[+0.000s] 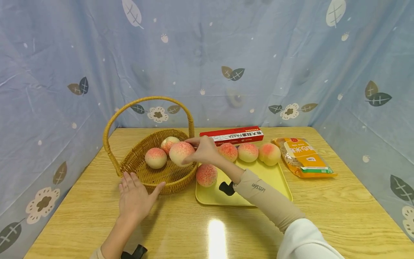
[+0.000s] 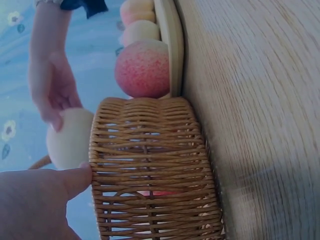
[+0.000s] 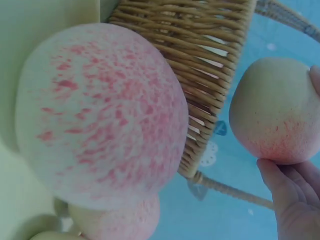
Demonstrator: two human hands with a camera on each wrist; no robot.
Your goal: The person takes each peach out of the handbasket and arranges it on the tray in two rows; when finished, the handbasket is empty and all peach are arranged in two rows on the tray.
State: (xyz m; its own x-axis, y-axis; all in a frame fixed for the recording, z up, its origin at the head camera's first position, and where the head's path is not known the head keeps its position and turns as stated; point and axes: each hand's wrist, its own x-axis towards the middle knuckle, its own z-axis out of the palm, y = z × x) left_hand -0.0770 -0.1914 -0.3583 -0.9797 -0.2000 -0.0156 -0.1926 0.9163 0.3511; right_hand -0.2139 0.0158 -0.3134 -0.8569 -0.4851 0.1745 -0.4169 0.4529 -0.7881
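R hand (image 1: 204, 149) is pinching a peach (image 1: 181, 153) over the wicker basket (image 1: 176, 184) at 3 o'clock, prob. light, bruisable, best cupped mid-sides w/ soft pressure, while L hand (image 1: 134, 199), fingers straight, is touching basket approx. 7 o'clock.

a curtained, booth-like space is shown: a wood-grain desk (image 1: 184, 226) is enclosed on three sides by blue leaf-print curtains (image 1: 200, 50).
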